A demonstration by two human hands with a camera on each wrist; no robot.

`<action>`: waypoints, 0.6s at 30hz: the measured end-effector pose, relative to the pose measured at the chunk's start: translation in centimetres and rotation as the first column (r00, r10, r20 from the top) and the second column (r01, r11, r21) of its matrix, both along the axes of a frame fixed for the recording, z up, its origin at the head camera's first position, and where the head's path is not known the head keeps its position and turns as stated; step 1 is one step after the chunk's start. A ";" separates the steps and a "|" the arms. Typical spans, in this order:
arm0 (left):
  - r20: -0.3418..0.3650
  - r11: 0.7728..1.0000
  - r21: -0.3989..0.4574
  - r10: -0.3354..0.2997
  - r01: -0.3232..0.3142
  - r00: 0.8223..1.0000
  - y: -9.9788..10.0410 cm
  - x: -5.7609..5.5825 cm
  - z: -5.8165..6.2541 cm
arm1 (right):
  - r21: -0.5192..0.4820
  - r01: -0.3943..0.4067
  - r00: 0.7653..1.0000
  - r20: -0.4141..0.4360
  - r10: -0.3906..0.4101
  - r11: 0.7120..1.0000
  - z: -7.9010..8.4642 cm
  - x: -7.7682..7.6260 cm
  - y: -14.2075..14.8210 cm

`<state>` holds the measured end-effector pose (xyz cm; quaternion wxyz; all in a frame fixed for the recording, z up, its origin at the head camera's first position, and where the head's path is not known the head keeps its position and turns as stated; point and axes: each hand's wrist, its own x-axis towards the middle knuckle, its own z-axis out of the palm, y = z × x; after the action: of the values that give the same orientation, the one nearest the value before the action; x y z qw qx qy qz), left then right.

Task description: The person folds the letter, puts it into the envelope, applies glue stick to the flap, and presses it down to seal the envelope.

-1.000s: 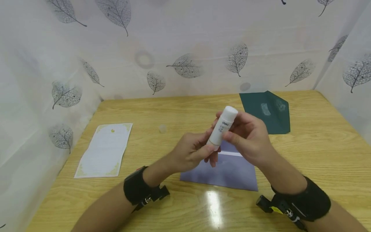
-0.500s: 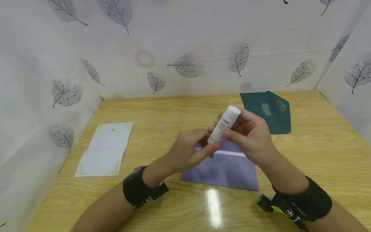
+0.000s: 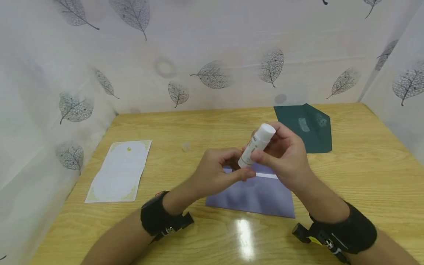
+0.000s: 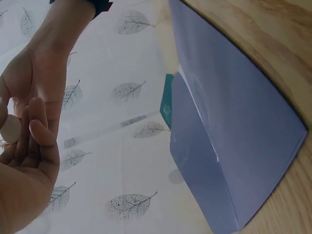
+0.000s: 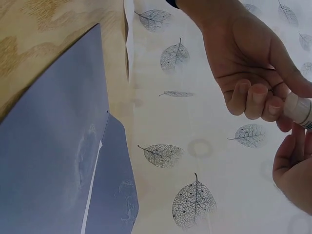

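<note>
In front of the leaf-printed cloth, the wooden tabletop has a white sheet with gold corners lying at the left. Next along, the left hand pinches the lower end of a glue stick, whose lettering has just rolled leftward, so I'd guess it's being twisted. Slim and white with a plain round top, it tilts above the purple envelope, its body gripped by the right hand, beyond which lies a green envelope with pale smears.
</note>
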<state>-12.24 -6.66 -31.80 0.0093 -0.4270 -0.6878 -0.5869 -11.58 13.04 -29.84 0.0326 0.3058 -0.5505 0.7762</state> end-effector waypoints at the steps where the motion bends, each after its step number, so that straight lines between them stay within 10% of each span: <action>1: 0.002 1.000 -0.004 0.010 -0.010 1.000 0.0 0.0 0.0 | 0.016 0.009 1.000 -0.005 -0.009 1.000 0.0 0.0 0.0; 7: 0.128 0.988 0.019 -0.151 0.150 0.980 -0.3 -0.1 0.1 | 0.071 -0.026 0.996 -0.084 0.032 0.997 -0.1 -0.3 0.0; 14: 0.266 0.889 0.089 -0.455 0.449 0.850 -0.2 -0.1 -0.1 | -0.028 -0.313 0.936 -0.177 0.304 0.949 -0.1 -0.8 0.1; 18: 0.237 0.909 0.057 -0.414 0.413 0.879 -0.1 -0.2 0.0 | -0.039 -0.308 0.938 -0.182 0.296 0.951 0.0 -0.8 0.1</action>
<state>-12.40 -6.79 -31.78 -0.1997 -0.4885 -0.5753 -0.6249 -12.35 13.17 -29.84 -0.0289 0.4519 -0.4656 0.7604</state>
